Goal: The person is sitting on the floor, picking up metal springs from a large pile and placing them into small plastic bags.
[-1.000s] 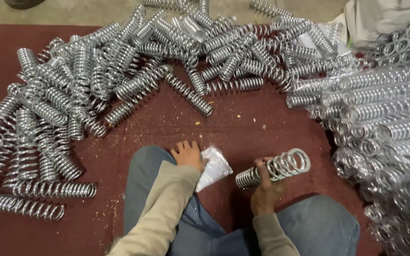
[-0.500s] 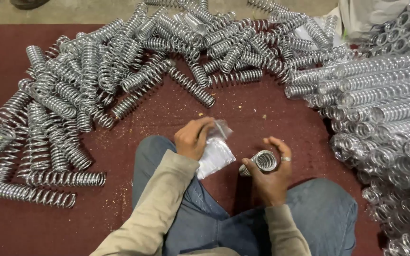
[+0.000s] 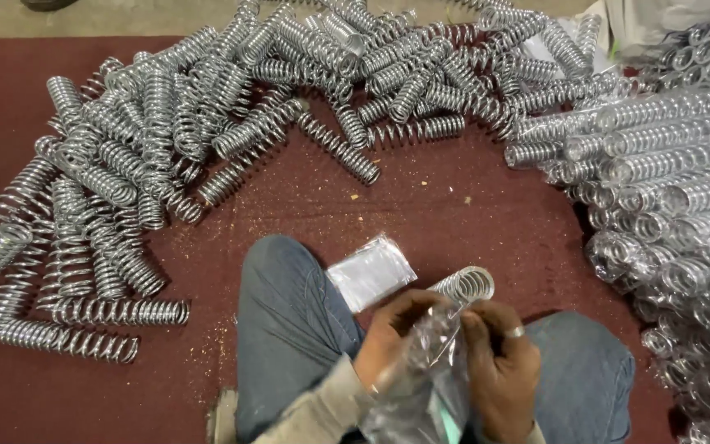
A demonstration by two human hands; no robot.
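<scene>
Over maroon mat (image 3: pixel 470 214), hands (image 3: pixel 445 353) hold spring (image 3: pixel 466 285).

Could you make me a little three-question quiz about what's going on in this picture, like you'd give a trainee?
1. True or false: the left hand and the right hand are both on one clear plastic bag.
2. What is the spring between the hands made of, by its look? A wood, B shiny metal, C rope.
3. On which side of the picture do the springs already in clear bags lie?

Key: 1 true. 2 B. 3 the right side; the loose bare springs lie to the left and top on the dark red floor covering, and a flat stack of empty bags lies by the knee.
</scene>
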